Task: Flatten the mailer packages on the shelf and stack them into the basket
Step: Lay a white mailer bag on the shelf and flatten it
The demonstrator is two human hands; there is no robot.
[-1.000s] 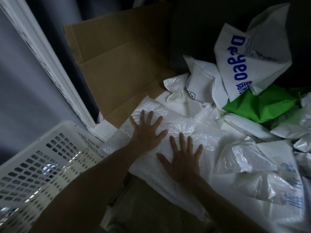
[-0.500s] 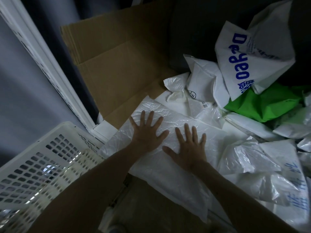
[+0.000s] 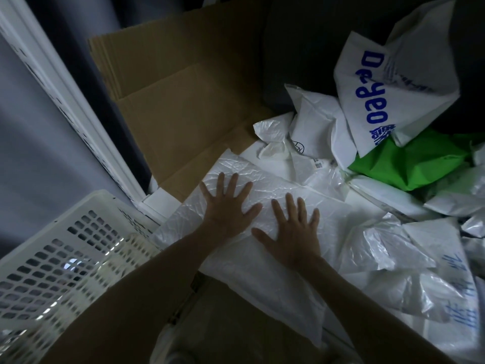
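Note:
A wide white crinkled mailer (image 3: 265, 179) lies flat on the shelf, its near edge hanging over the front. My left hand (image 3: 228, 203) presses palm-down on its left part, fingers spread. Beside it, my right hand (image 3: 294, 229) presses flat on the middle of the same mailer. A white perforated plastic basket (image 3: 52, 256) stands at the lower left, below the shelf edge. Several crumpled white mailers (image 3: 388, 248) lie to the right.
Flattened brown cardboard (image 3: 183, 109) leans at the back left. A white bag with blue lettering (image 3: 388, 95) and a green bag (image 3: 412, 164) sit at the back right. A white shelf post (image 3: 65, 101) runs diagonally on the left.
My right hand has slid forward and up along the mailer, coming level beside my left hand. My left hand stays in place.

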